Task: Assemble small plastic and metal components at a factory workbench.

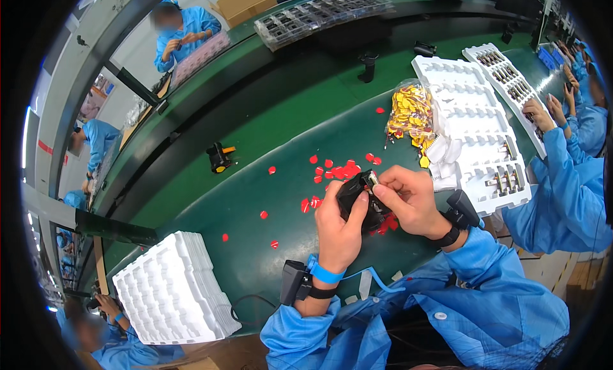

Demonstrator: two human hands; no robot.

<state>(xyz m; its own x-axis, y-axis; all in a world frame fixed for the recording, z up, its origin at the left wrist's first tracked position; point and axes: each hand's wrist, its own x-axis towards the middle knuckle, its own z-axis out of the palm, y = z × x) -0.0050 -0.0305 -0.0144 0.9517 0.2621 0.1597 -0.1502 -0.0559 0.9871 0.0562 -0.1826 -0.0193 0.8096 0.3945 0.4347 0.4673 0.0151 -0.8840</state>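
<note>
Over the green bench, my left hand point(340, 224) is closed around a black plastic housing point(349, 195), its thumb across the open side. Inside the housing some small parts show, too small to name. My right hand point(408, 201) pinches a small silvery part point(373, 179) at the housing's upper right edge, so the two hands almost meet. Around and below them lie scattered red round stickers point(345, 172). A bag of yellow pieces point(408, 111) rests just beyond my right hand. Beside it is a white moulded tray point(469, 108) with a few small metal-and-black parts in its near pockets.
A stack of white trays point(169, 290) stands at the left. Black housings, one with a yellow part point(220, 158), sit on the green strip point(274, 137) beyond the bench. A clear tray of black parts point(322, 19) lies farther off. A co-worker's hands point(539, 114) work at the right.
</note>
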